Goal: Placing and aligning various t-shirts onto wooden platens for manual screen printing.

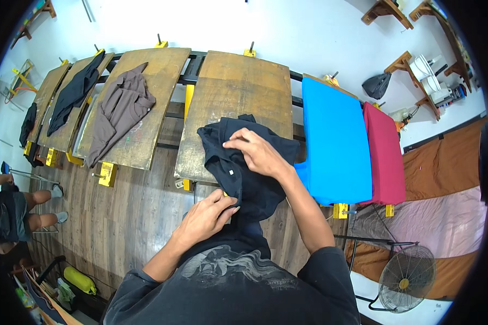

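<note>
A black T-shirt (268, 178) lies bunched over the near end of a worn wooden board (244, 89) and hangs off its front edge. My left hand (209, 213) pinches the shirt's edge near my waist, thumb against fingers. Above the cloth is my right hand (256, 152), its fingers spread and curved near the shirt's upper left part; whether the fingertips touch the fabric cannot be told. A small white label (231, 172) shows on the shirt between the hands.
At right, blue cloth (337, 142) and red cloth (384, 158) cover boards. To the left, a brown T-shirt (124, 107) and a black garment (75, 93) lie on boards. A floor fan (407, 280) stands lower right; another person (16, 215) is at far left.
</note>
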### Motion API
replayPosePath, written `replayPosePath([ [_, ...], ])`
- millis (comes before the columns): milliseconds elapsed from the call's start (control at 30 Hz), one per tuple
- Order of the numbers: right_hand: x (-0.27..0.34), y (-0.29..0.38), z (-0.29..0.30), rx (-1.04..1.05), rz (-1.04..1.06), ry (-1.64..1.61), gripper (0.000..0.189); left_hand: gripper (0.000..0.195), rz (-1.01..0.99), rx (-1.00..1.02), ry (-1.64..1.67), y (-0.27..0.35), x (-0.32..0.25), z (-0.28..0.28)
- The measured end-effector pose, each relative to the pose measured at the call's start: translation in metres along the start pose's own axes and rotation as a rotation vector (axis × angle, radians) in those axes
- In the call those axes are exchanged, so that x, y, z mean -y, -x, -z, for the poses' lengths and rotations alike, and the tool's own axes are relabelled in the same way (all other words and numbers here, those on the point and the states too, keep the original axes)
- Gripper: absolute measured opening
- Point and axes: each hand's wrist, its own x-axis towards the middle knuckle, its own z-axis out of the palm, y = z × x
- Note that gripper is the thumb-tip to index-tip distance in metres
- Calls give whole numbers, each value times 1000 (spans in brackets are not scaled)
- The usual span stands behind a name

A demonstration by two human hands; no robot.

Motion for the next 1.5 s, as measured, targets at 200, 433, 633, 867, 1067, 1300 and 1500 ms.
replayPosePath([
  [200,-5,-73,-26,340,278,347,41,21,38,-35,3,15,-5,-4],
  [433,-31,-118,-67,640,405,783,15,19,6,-5,1,26,-6,-13],
  [633,-79,-115,30,142,350,211,15,31,7,34,131,39,1,5],
  [867,13,45,134,-384,-195,-12,9,19,21,-700,-226,29,31,84],
  [1067,219,112,99,-320,259,88,37,28,-133,-1555,-12,52,15,132],
  [1300,283,129,147,-210,503,-436,47,35,-181,-1417,616,151,176,183],
  [1500,309,130,159,124,588,-421,47,40,-10,-1327,465,244,219,208],
])
